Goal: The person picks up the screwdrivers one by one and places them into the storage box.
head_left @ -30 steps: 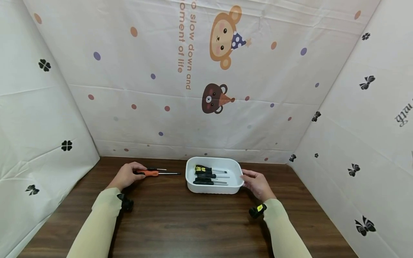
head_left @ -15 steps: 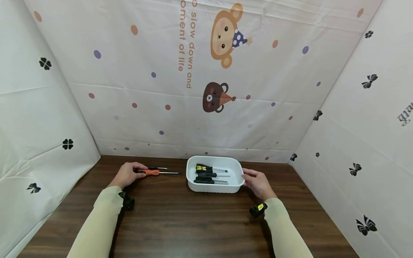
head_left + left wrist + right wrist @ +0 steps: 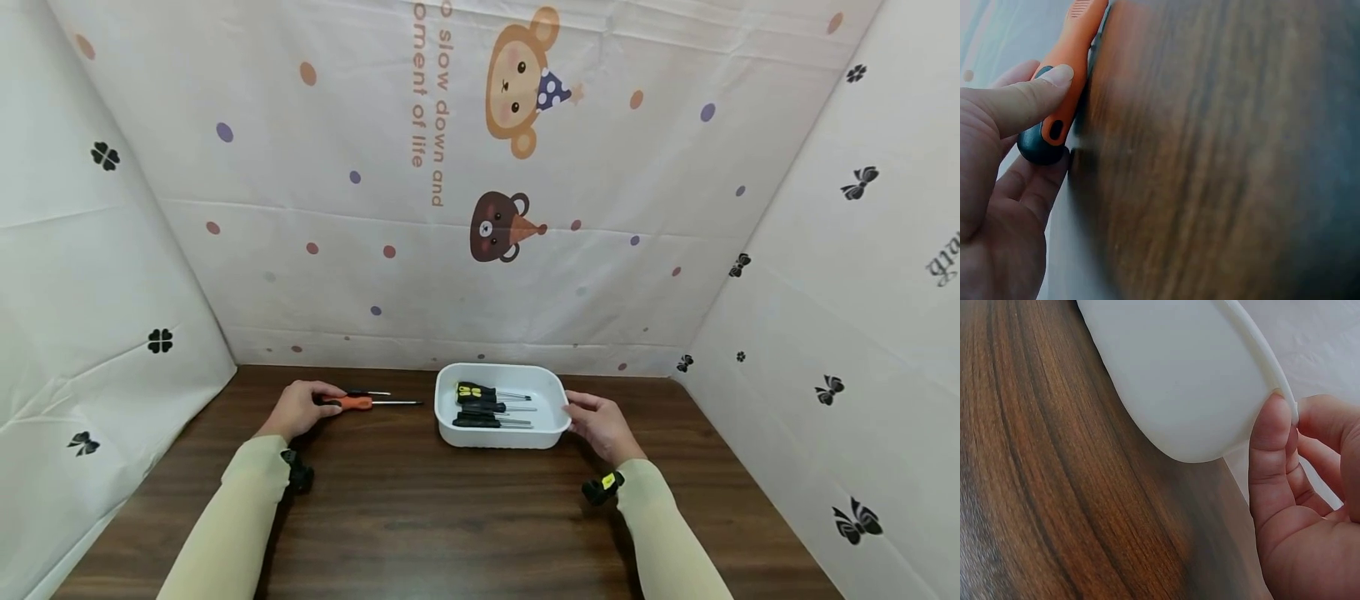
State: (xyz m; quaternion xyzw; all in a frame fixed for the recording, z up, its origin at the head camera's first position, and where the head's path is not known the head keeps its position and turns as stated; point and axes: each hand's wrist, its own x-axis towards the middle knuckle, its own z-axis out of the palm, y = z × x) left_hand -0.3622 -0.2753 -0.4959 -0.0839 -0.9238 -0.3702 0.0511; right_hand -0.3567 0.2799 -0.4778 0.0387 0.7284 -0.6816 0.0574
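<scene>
At the left of the table, my left hand point(image 3: 298, 410) pinches the butt end of an orange and black screwdriver point(image 3: 357, 403), whose shaft points right. Up close in the left wrist view, the thumb lies on top of the orange handle point(image 3: 1071, 65), with fingers behind it. Just beyond lies a thin dark screwdriver point(image 3: 369, 392), its rear hidden by the hand. My right hand point(image 3: 602, 428) grips the right end of a white plastic tray point(image 3: 546, 404), thumb on the inner side of the rim point(image 3: 1272, 365). Inside sit black-and-yellow screwdrivers point(image 3: 476, 392) and black-handled screwdrivers point(image 3: 477, 422).
The brown wood-grain table point(image 3: 435, 517) runs back to a white printed cloth wall point(image 3: 420, 292), close behind the tray. Similar cloth stands along the left point(image 3: 75, 292) and right point(image 3: 787, 317) sides. Each wrist wears a small black camera.
</scene>
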